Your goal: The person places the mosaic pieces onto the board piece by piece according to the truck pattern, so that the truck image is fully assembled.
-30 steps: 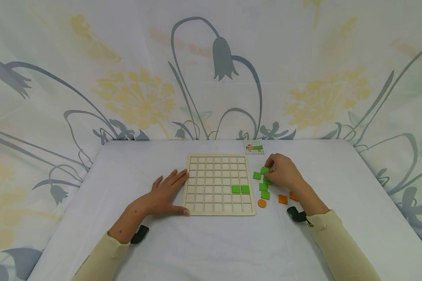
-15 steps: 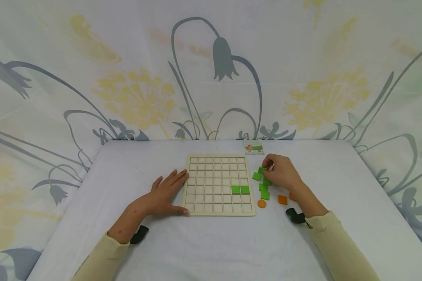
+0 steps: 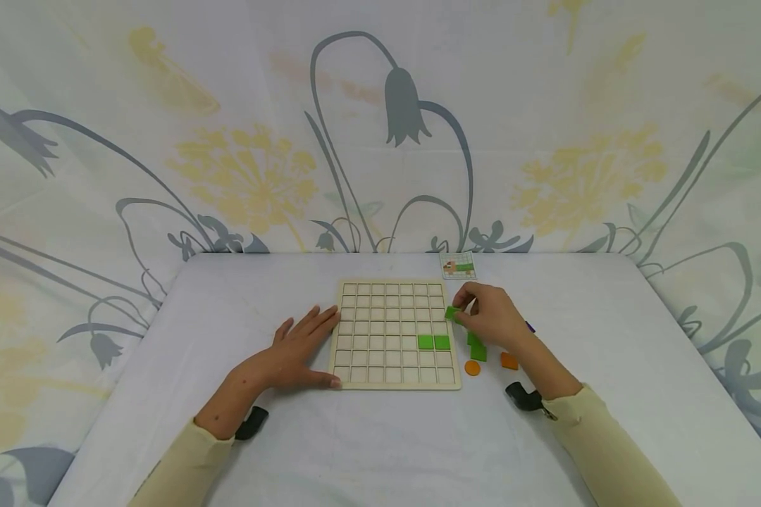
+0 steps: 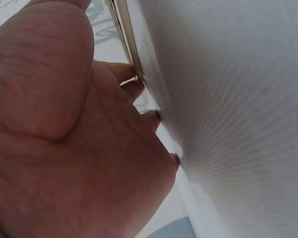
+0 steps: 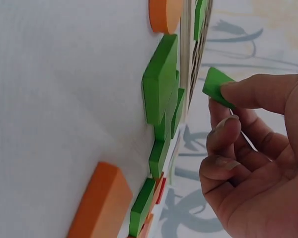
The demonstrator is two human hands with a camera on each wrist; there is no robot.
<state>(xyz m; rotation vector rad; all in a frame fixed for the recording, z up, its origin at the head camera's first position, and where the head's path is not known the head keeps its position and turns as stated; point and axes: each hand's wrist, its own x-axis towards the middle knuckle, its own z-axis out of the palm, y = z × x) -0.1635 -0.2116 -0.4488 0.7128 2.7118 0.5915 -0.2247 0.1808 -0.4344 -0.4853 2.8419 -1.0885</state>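
Note:
My right hand (image 3: 491, 315) pinches a green square tile (image 5: 216, 85) between thumb and fingers, lifted off the cloth near the right edge of the gridded wooden board (image 3: 380, 387). On that board two green tiles (image 3: 433, 342) sit side by side toward the right. My left hand (image 3: 294, 355) lies with straight, spread fingers along the board's left edge, fingertips and thumb touching it. Under and beside the right hand are several loose green tiles (image 5: 161, 82), partly hidden in the head view.
An orange round piece (image 3: 472, 367) and an orange square tile (image 3: 509, 360) lie right of the board. A small purple piece (image 3: 530, 327) shows behind the right wrist. A picture card (image 3: 458, 265) lies at the table's back edge.
My right hand has picked a green tile from the loose pile and carried it left to the board's right edge. The left hand has stayed in place.

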